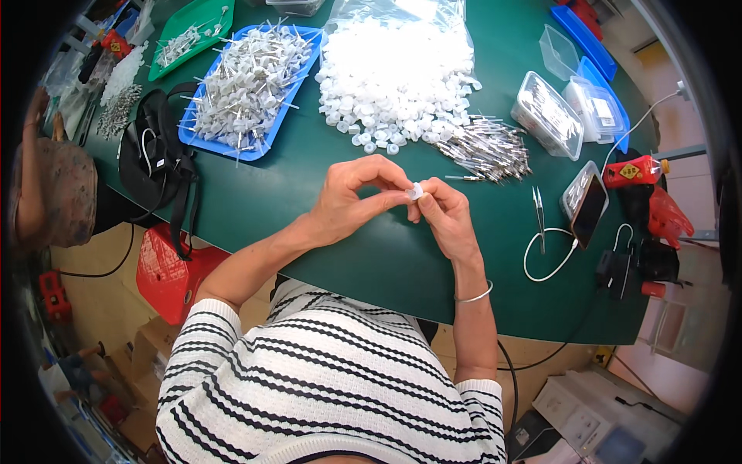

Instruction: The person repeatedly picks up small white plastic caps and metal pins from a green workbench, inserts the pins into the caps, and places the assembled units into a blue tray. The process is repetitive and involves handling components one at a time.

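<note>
Between my two hands is a small white plastic cap (pixel 416 191), held over the near part of the green table (pixel 371 263). My left hand (pixel 357 189) pinches it with thumb and forefinger from the left. The thumb and fingers of my right hand (pixel 447 214) grip its other side. Whether a metal pin sits inside the cap is hidden by my fingers. Beyond my hands lies a big heap of white caps (pixel 394 77), spilling from a clear plastic bag (pixel 440 11). At its right front edge is a pile of thin metal pins (pixel 487 148).
Back left, a blue tray (pixel 318 46) holds capped pins, beside a green tray (pixel 166 58). A black bag (pixel 147 139) lies at the left. To the right are tweezers (pixel 539 220), a phone (pixel 590 209) with a white cable, clear boxes (pixel 547 116) and a red bottle (pixel 635 171).
</note>
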Demonstrator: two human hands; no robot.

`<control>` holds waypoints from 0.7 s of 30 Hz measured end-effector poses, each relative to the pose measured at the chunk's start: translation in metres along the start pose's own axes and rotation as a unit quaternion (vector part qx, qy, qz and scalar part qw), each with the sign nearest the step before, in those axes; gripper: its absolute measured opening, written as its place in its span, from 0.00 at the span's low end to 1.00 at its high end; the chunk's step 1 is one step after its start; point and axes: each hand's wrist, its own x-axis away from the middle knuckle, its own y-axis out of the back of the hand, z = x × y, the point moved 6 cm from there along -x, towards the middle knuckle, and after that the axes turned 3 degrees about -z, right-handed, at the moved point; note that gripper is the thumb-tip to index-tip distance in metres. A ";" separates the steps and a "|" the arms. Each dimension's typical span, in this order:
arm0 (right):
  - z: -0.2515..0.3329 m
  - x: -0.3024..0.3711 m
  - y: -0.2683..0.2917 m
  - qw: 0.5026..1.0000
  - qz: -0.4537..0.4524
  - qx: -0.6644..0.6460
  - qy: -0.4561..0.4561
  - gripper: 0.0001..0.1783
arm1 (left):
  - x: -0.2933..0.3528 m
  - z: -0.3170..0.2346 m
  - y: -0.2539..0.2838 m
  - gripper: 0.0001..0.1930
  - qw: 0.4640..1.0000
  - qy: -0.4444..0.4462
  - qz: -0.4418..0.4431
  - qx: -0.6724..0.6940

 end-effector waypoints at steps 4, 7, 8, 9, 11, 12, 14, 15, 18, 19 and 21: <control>-0.001 0.001 -0.002 1.000 0.016 -0.005 -0.024 0.12 | -0.006 -0.022 0.003 0.04 0.986 -0.061 0.031 -0.150; -0.004 0.002 -0.003 0.998 0.036 0.006 -0.047 0.12 | -0.013 -0.036 0.003 0.05 0.960 -0.142 0.055 -0.236; -0.004 0.002 -0.004 0.997 0.046 -0.002 -0.054 0.12 | -0.016 -0.036 0.003 0.05 0.962 -0.129 0.079 -0.228; -0.003 0.002 -0.004 0.997 0.057 -0.009 -0.060 0.12 | -0.019 -0.036 0.002 0.05 0.963 -0.116 0.103 -0.220; -0.004 0.003 -0.006 0.994 0.072 -0.020 -0.074 0.12 | -0.025 -0.032 0.002 0.05 0.968 -0.049 0.150 -0.196; -0.004 0.004 -0.006 0.994 0.076 -0.024 -0.081 0.12 | -0.027 -0.028 0.001 0.05 0.969 0.005 0.173 -0.178; -0.005 0.006 -0.006 0.992 0.086 -0.025 -0.093 0.13 | -0.030 -0.020 -0.001 0.06 0.961 0.091 0.216 -0.144; -0.007 0.006 -0.005 0.991 0.091 -0.022 -0.098 0.13 | -0.031 -0.016 -0.001 0.06 0.955 0.123 0.237 -0.128; -0.010 0.007 -0.006 0.988 0.107 -0.020 -0.113 0.14 | -0.031 -0.001 -0.004 0.11 0.942 0.186 0.273 -0.055; -0.010 0.008 -0.007 0.986 0.112 -0.020 -0.119 0.15 | -0.030 0.002 -0.005 0.13 0.938 0.202 0.281 -0.027; -0.011 0.009 -0.009 0.982 0.133 -0.024 -0.134 0.14 | -0.027 0.007 -0.007 0.10 0.916 0.260 0.305 0.002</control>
